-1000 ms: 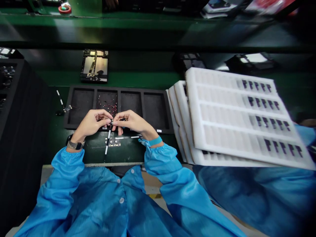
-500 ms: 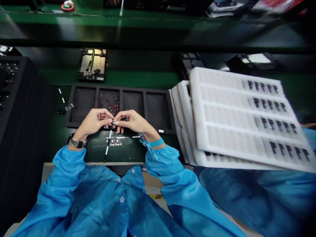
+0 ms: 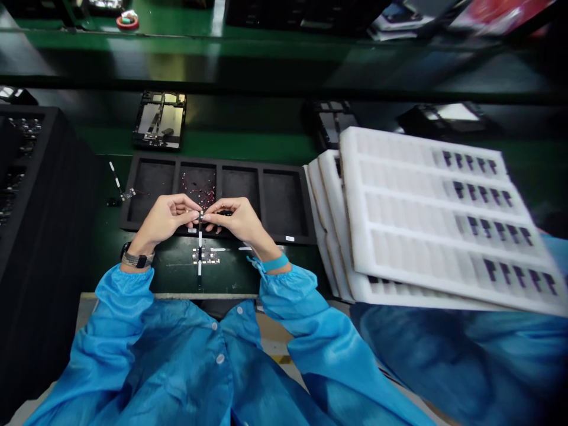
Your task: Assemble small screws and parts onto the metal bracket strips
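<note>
My left hand and my right hand meet over the front edge of a black foam tray. Between their fingertips both pinch the top of a small circuit board with a black-and-white flex cable, which hangs straight down. Fingers cover most of that board. Below, on the green bench, lie several small circuit boards, partly behind the cable. Thin red and black wires with tiny parts fill the tray's second compartment. Left of the tray lies another small board with a strip cable.
White foam trays holding rows of black parts are stacked at the right. A tall black foam stack stands at the left. Opened device housings lie behind the tray. A tape roll sits on the shelf. A blue-clothed person's sleeve shows at far right.
The held cable has swung from a slant to nearly vertical. Both hands stay together at about the same place, and the view has shifted slightly.
</note>
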`<state>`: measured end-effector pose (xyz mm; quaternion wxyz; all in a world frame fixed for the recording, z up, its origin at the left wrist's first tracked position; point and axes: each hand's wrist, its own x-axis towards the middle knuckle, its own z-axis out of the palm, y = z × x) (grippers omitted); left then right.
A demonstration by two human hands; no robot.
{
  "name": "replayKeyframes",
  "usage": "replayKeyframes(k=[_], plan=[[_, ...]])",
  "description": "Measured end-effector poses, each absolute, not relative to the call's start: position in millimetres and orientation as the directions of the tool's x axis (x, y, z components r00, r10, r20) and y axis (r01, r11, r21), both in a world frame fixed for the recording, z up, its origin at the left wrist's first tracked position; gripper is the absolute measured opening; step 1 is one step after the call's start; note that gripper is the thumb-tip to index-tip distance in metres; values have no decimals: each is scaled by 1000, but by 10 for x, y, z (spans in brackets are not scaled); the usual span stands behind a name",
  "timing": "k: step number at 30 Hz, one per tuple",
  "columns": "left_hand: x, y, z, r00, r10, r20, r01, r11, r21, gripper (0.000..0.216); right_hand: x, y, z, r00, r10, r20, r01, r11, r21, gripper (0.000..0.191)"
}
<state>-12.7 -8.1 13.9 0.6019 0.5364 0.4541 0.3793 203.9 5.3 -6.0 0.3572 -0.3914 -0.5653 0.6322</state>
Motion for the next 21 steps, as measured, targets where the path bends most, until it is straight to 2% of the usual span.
replayKeyframes(k=[7,10,12,15,18,21], plan=[[-213,-96,166,258,953,-156,9,159,987,35,1952,24,-139,-274,958,83,151,128,-980,41],[-301,-87,188,214,965,-153,-80,174,982,32,2005,119,-140,-184,973,141,210,179,-961,35],[-409,-65,194,143,982,-125,-186,151,971,31,2034,247,-113,-150,971,185,295,222,-929,25],[-611,-12,185,3,999,-47,-359,45,932,28,1985,492,-31,-278,938,209,476,323,-818,6],[-770,42,169,-141,990,-30,-510,-47,859,17,1814,712,48,-478,871,110,630,428,-648,11],[-829,70,160,-223,970,-95,-645,-74,760,13,1625,849,60,-542,840,-22,744,467,-479,13]])
